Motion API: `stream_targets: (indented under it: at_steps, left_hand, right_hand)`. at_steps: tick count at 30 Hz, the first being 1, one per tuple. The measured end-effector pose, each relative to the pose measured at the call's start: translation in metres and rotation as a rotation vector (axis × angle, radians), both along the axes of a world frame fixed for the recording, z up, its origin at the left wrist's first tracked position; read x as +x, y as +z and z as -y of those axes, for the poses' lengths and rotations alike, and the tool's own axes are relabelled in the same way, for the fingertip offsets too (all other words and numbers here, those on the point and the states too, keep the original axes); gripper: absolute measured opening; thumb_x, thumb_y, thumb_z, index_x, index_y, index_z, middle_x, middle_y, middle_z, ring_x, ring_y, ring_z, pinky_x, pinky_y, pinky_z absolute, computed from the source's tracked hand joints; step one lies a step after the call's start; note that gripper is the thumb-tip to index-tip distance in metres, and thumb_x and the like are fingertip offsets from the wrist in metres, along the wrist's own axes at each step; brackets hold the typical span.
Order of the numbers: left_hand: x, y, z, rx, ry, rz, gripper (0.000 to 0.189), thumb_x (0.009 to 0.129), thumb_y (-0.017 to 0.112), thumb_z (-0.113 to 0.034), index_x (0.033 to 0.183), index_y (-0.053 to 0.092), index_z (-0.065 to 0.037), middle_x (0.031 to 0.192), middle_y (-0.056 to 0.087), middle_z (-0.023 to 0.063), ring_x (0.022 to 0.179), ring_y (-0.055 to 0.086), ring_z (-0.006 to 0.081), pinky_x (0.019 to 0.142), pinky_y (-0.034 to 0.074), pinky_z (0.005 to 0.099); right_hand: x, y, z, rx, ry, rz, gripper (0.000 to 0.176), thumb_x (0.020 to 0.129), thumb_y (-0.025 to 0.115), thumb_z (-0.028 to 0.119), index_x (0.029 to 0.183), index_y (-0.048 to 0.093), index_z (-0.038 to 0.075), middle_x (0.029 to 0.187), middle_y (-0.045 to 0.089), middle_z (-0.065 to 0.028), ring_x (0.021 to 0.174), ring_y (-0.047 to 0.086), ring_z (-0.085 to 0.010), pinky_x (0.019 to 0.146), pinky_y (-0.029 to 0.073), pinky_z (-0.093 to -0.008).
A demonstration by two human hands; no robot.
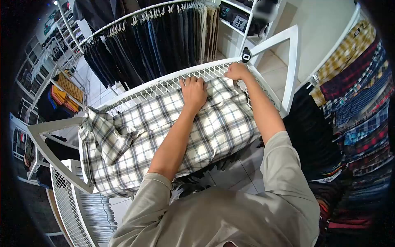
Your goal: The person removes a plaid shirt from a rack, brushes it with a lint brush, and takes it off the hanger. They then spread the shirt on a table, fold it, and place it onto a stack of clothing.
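A white shirt with dark plaid checks lies spread over a white wire-mesh rack. One sleeve is folded across it at the left end. My left hand rests palm down on the cloth near the far edge, fingers slightly bent and apart. Farther right, my right hand is closed, pinching the shirt's far right edge. Its fingertips are partly hidden. Just beyond that hand, a black digital watch sits at the rack's corner.
Dark trousers hang on a curved rail behind the rack. Plaid shirts hang close on the right. White end frames rise from the rack. At left are a folded-clothes shelf and a second mesh rack. The floor is tiled.
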State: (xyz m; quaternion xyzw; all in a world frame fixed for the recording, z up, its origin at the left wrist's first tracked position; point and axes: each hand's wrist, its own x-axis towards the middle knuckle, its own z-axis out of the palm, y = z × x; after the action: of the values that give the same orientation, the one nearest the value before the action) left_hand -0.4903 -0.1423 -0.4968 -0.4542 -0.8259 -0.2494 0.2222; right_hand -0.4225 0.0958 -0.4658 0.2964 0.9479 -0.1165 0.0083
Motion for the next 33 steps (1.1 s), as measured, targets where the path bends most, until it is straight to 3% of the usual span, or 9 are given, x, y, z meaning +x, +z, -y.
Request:
stream_targets:
  at_steps: [2,7,11,15,19,20,23,29,33]
  left_hand:
    - [-0.002,0.000,-0.002,0.069,-0.013,0.020,0.018,0.093,0.063,-0.021,0.101,0.064,-0.005,0.099,0.067,0.0134,0.101,0.060,0.0334,0.105,0.032,0.0589]
    - [0.006,0.015,-0.001,0.294,-0.051,0.098,0.010,0.098,0.054,-0.010,0.107,0.055,-0.005,0.099,0.066,0.0146,0.097,0.061,0.0358,0.102,0.035,0.0565]
    - [0.008,0.021,0.000,0.354,-0.181,0.061,0.012,0.099,0.052,-0.009,0.110,0.055,-0.005,0.098,0.065,0.0149,0.097,0.060,0.0358,0.097,0.038,0.0505]
    - [0.003,0.017,0.003,0.360,-0.279,0.160,0.012,0.099,0.052,-0.008,0.110,0.057,-0.005,0.095,0.065,0.0151,0.095,0.059,0.0350,0.093,0.039,0.0466]
    - [0.004,0.022,0.006,0.364,-0.246,0.146,0.012,0.094,0.051,-0.003,0.105,0.055,-0.003,0.099,0.065,0.0165,0.094,0.058,0.0368,0.090,0.040,0.0465]
    - [0.002,0.020,0.004,0.381,-0.239,0.144,0.013,0.093,0.052,-0.003,0.105,0.055,-0.003,0.098,0.064,0.0159,0.094,0.058,0.0364,0.090,0.039,0.0461]
    - [0.001,0.019,0.002,0.420,-0.184,0.116,0.011,0.099,0.052,-0.008,0.108,0.057,-0.005,0.093,0.064,0.0151,0.091,0.058,0.0337,0.092,0.039,0.0445]
    - [0.009,0.028,0.005,0.350,-0.100,0.065,0.026,0.096,0.060,-0.017,0.119,0.057,-0.006,0.109,0.063,0.0161,0.104,0.057,0.0346,0.099,0.036,0.0493]
    - [0.023,0.022,-0.001,0.112,-0.262,0.018,0.052,0.093,0.064,-0.030,0.140,0.052,-0.009,0.141,0.051,0.0172,0.137,0.042,0.0374,0.115,0.024,0.0599]
  right_hand:
    - [-0.003,-0.002,-0.016,-0.109,-0.032,-0.132,0.046,0.081,0.064,0.049,0.082,0.074,0.004,0.082,0.073,-0.0171,0.080,0.070,-0.0343,0.075,0.053,-0.0442]
    - [0.021,0.009,-0.018,-0.251,-0.365,-0.567,0.046,0.093,0.059,0.041,0.087,0.072,-0.003,0.080,0.070,-0.0134,0.079,0.067,-0.0241,0.073,0.048,-0.0377]
    - [0.014,0.022,0.013,-0.866,0.019,-0.924,0.040,0.096,0.058,0.043,0.106,0.074,0.008,0.099,0.070,-0.0019,0.100,0.061,-0.0139,0.091,0.044,-0.0282]
    - [-0.009,0.017,0.025,-1.030,0.404,-0.496,0.043,0.093,0.061,0.051,0.102,0.077,0.013,0.098,0.069,-0.0017,0.102,0.059,-0.0129,0.091,0.044,-0.0288]
    - [-0.003,0.026,0.016,-0.619,0.439,-0.099,0.063,0.083,0.070,0.063,0.099,0.077,0.003,0.093,0.070,-0.0036,0.087,0.061,-0.0150,0.081,0.048,-0.0309]
    - [0.007,0.050,0.023,-0.585,0.379,0.115,0.049,0.084,0.078,0.044,0.103,0.075,-0.001,0.089,0.071,-0.0035,0.083,0.062,-0.0143,0.077,0.049,-0.0293]
    - [0.023,0.065,0.004,-0.364,0.418,0.154,0.046,0.081,0.082,0.042,0.098,0.074,0.000,0.084,0.069,-0.0016,0.080,0.062,-0.0115,0.074,0.049,-0.0277]
    - [0.038,0.026,-0.035,-1.000,0.079,-0.389,0.035,0.080,0.081,0.036,0.085,0.071,0.003,0.072,0.059,-0.0005,0.063,0.050,-0.0109,0.056,0.040,-0.0296]
    - [0.042,0.005,-0.023,-0.041,-0.029,-0.135,0.023,0.080,0.073,0.022,0.095,0.072,0.004,0.092,0.073,-0.0167,0.086,0.070,-0.0296,0.074,0.054,-0.0412]
